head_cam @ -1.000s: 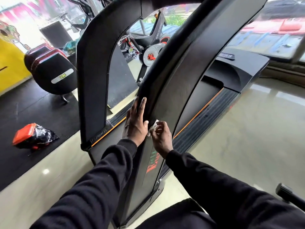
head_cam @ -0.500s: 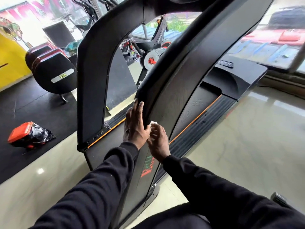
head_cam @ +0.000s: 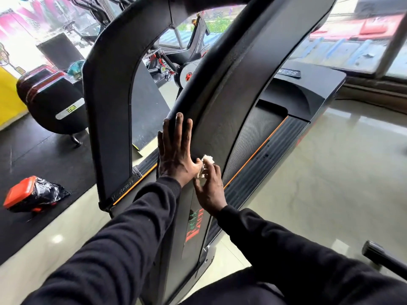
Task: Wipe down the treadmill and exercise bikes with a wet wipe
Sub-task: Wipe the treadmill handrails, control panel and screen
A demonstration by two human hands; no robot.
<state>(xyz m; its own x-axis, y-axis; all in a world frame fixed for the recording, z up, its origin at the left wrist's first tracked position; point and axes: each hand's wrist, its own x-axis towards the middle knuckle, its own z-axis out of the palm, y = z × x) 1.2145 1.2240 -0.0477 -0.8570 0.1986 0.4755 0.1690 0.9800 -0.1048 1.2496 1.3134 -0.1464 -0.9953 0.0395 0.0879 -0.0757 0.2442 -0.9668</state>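
Note:
A black treadmill (head_cam: 246, 89) with orange trim fills the middle of the view, its near upright rising from lower centre to upper right. My left hand (head_cam: 175, 150) lies flat on that upright with straight fingers pointing up. Just right of it, my right hand (head_cam: 209, 186) pinches a small crumpled white wet wipe (head_cam: 206, 162) against the upright's side panel. Through the frame's opening, an exercise bike (head_cam: 193, 60) with a silver flywheel stands farther back.
A black machine housing with red stripes (head_cam: 52, 104) sits at left on a black rubber mat. An orange and black bag (head_cam: 33, 194) lies on the mat's edge. Glossy tiled floor (head_cam: 330, 172) spreads to the right. A black handle (head_cam: 383, 258) juts in at lower right.
Both hands have stayed on the near upright. My right hand with the wipe has shifted slightly up the panel, closer to my left hand's thumb.

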